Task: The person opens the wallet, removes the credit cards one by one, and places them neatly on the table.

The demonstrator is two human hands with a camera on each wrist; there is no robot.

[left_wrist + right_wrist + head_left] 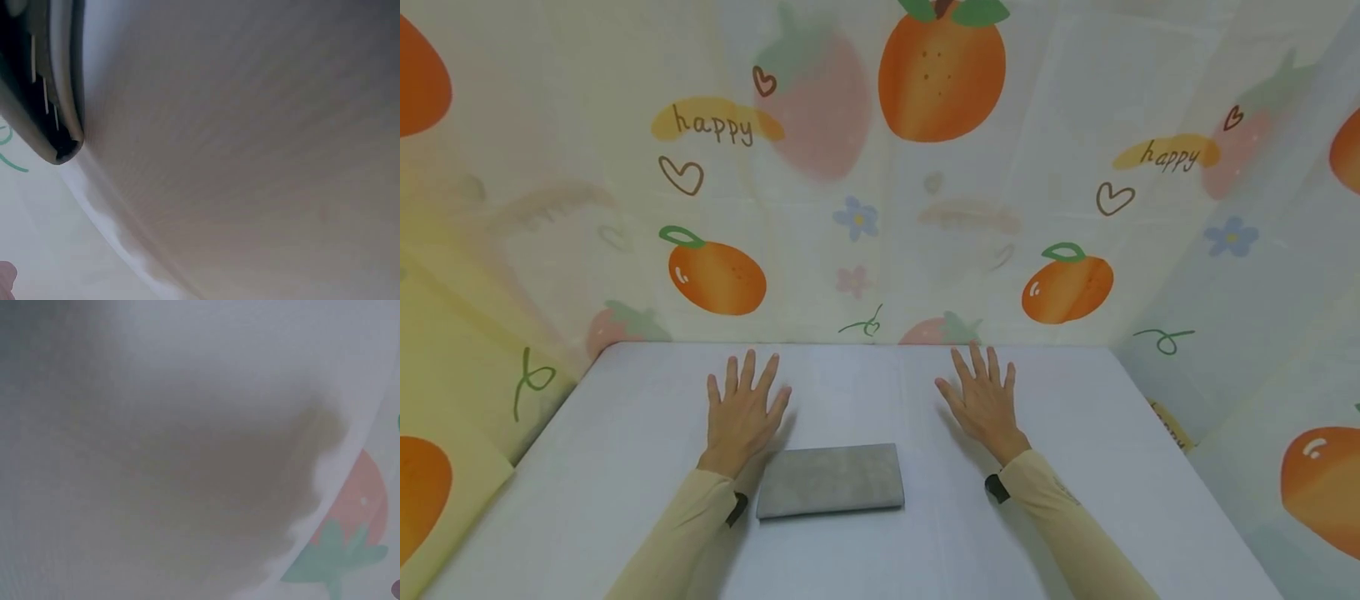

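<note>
A grey, flat, oblong wallet (831, 481) lies on the white table in the head view, between my forearms and closer to the left one. The left wrist view shows the wallet's (69, 94) folded side end, with a dark inside and thin pale edges of its layers. My left hand (741, 421) is palm down with fingers spread, just beyond the wallet's left end. Further right, my right hand (988, 408) has its fingers spread too, palm down, apart from the wallet. Neither hand holds anything. The right wrist view shows only tabletop, a blurred shadow and printed cloth.
The white table (865, 567) reaches back to a hanging cloth (880, 267) printed with oranges, strawberries and the word "happy". Similar cloth panels stand along the left and right sides. A dark band (997, 488) shows at my right wrist, below the beige sleeve (1052, 508).
</note>
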